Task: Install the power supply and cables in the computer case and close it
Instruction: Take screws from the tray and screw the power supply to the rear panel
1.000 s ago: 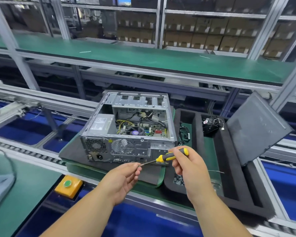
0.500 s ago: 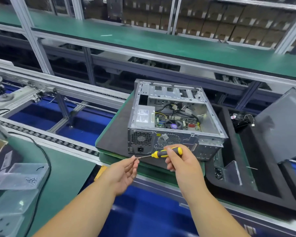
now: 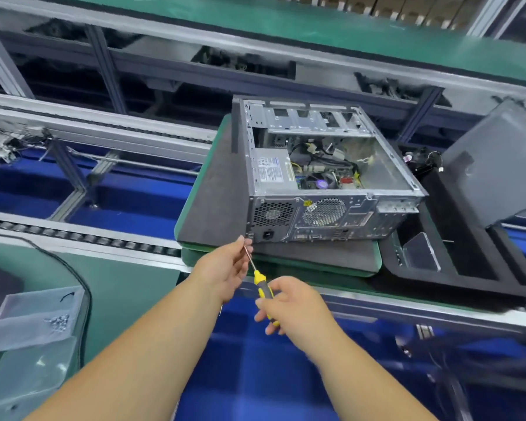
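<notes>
Bright, even overhead light; shadows soft and short. Mild glare on the metal computer case point(image 3: 331, 183). Wide-angle bending curves the conveyor rails point(image 3: 97, 129) toward the edges. Motion blur smears the near right corner; far shelving is soft, centre fairly sharp.

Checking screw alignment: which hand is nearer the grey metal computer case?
Left. The left hand pinches the screwdriver shaft beside the grey metal computer case's rear corner; the right hand grips the handle, farther back.

Power supply point(image 3: 272, 171) label print illegible.
</notes>
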Demonstrator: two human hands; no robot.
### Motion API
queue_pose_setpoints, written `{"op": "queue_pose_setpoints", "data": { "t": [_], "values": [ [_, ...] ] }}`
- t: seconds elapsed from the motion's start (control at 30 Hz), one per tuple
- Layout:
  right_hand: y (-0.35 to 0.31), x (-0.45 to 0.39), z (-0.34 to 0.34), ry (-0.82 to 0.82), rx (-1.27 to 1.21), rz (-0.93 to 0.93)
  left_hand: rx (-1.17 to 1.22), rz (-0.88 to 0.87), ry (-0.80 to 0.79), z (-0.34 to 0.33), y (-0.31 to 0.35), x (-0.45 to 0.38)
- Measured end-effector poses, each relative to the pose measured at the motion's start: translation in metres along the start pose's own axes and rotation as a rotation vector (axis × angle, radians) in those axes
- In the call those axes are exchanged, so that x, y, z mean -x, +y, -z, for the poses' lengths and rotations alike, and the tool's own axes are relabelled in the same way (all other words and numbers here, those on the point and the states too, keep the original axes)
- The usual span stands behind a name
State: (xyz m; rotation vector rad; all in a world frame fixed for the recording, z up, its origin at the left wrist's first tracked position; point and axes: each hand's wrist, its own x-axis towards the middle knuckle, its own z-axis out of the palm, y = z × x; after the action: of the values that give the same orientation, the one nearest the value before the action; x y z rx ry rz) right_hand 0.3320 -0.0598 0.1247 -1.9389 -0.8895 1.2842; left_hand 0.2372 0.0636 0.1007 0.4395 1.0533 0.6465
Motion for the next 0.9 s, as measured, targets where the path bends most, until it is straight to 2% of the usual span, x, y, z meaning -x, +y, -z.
{"op": "queue_pose_setpoints", "data": {
  "t": [0.3, 0.9],
  "values": [
    [0.013, -0.022, -0.023, 0.050, -0.141, -0.093, -0.021, 0.063, -0.027, -0.005, -0.014, -0.028],
    [0.017, -0.043, -0.025, 0.028, -0.130, -0.087, -0.137, 0.015, -0.041, 0.002, -0.011, -0.047]
  ]
}}
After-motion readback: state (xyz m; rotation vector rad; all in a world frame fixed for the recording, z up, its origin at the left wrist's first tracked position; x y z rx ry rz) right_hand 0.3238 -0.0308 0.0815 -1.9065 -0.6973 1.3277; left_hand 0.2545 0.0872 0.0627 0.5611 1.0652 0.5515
